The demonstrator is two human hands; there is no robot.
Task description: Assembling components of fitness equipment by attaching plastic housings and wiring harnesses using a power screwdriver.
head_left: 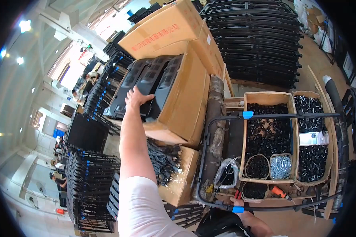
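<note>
The left hand (137, 97) reaches out over the open box (188, 98), its fingers loosely spread and its thumb held apart, on the dark covers (142, 77) packed inside. Nothing is closed within it; the spread seems to suit the wide, smooth faces, with the thumb over the nearest cover and the fingers on the next. The covers stand side by side like files in a drawer, probably so that each can be drawn out singly, and the box lies tilted with its open side toward the arm, which makes for a short reach.

The right hand (236, 202) is low, beside the frame (273, 115) and close to a red handle (237, 194). The frame's bar and the shadow hide much of it, so I cannot tell how far it is open or whether it grips anything.

The frame lies across the bench, over the trays. Wrapped rolls (217, 93) run along the sides, likely as padding against scratches. Blue tape (247, 115) sits on two of its corners, perhaps as protection or marking.

Beneath, the wooden tray (269, 94) keeps black caps (267, 134) loose, while the screws (281, 167) have a small basket of their own, presumably so small parts stay sorted within reach. Cords (164, 160) lie heaped in a lower carton (190, 166).
</note>
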